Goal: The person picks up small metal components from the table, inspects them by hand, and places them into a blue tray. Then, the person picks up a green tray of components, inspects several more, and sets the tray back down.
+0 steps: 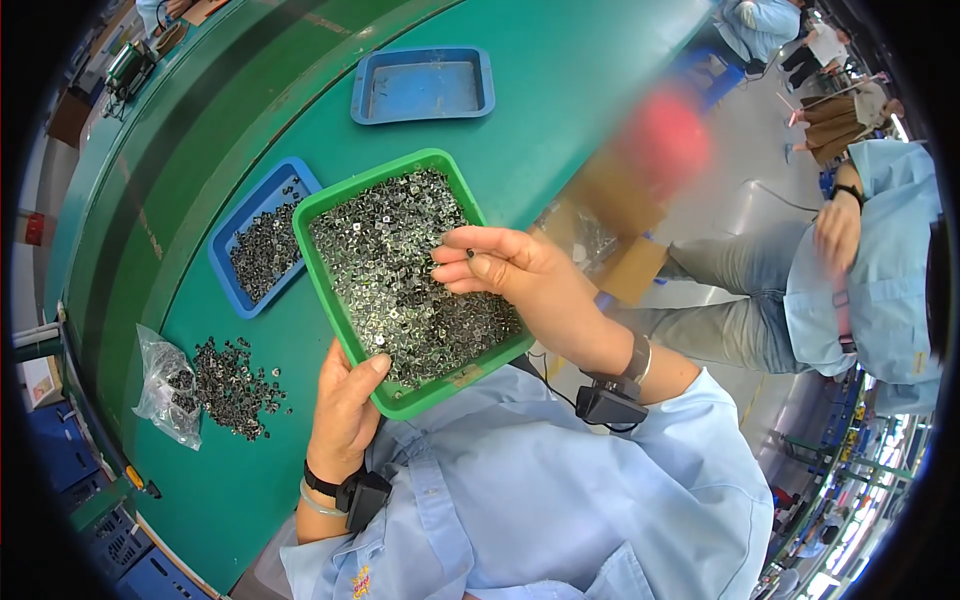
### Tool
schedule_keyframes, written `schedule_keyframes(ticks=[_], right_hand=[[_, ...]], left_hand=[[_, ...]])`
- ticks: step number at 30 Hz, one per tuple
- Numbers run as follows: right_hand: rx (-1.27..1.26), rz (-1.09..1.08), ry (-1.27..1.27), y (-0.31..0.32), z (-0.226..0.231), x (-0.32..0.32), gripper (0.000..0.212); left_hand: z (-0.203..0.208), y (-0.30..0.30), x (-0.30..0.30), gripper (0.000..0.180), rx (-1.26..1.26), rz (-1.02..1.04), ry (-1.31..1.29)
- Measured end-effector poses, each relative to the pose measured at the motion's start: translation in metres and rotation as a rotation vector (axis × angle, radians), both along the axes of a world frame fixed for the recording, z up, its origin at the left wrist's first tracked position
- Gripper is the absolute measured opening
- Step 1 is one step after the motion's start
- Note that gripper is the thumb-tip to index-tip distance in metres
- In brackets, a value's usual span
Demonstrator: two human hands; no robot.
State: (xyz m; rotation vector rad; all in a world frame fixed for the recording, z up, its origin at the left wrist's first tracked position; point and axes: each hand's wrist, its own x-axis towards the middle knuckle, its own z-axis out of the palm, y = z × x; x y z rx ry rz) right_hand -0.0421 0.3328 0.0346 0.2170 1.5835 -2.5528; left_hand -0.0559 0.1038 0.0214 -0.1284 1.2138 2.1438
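My left hand (345,408) grips the near-left corner of a green plastic tray (316,275), its thumb over the rim. The tray is full of small shiny metal parts (385,235), silver and black, too small to name exactly. Over the tray's right half is my right hand (515,272), thumb and fingertips drawn together on one small dark part (471,254). Partly behind the green tray, a blue tray (226,268) holds more small dark parts.
A loose pile of dark parts (235,388) spills beside a clear plastic bag (165,385) on the green table (290,345). Another blue tray (425,118) lies farther back. Cardboard boxes (635,268) stand right of the table edge, near a standing person in a blue shirt (880,280).
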Motion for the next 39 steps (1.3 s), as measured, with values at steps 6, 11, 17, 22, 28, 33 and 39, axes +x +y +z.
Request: schedule_keyframes(ticks=[6, 11, 17, 22, 28, 33, 39], right_hand=[[0.150, 0.048, 0.022, 0.006, 0.001, -0.002, 0.033], [0.132, 0.042, 0.015, 0.005, 0.001, -0.002, 0.032], [0.623, -0.024, 0.327, 0.008, -0.001, -0.008, 0.030], [1.102, 0.107, 0.361, 0.009, 0.011, -0.004, 0.031], [1.381, 0.236, 0.501, -0.015, 0.023, -0.008, 0.032], [1.301, 0.332, 0.619, -0.032, 0.010, -0.016, 0.027], [1.331, 0.366, 0.670, -0.019, 0.019, -0.032, 0.020]], left_hand=[[0.001, 0.000, 0.000, 0.054, -0.006, -0.005, -0.004], [0.003, 0.000, 0.001, 0.054, -0.005, 0.008, -0.016], [0.001, -0.001, -0.001, 0.053, -0.001, 0.000, -0.023], [0.002, -0.001, -0.001, 0.051, 0.023, -0.005, -0.019], [0.002, -0.001, -0.001, 0.050, 0.032, -0.007, -0.020], [-0.005, -0.005, -0.001, 0.050, 0.028, -0.013, -0.038], [-0.001, -0.006, -0.003, 0.051, 0.033, -0.001, -0.051]])
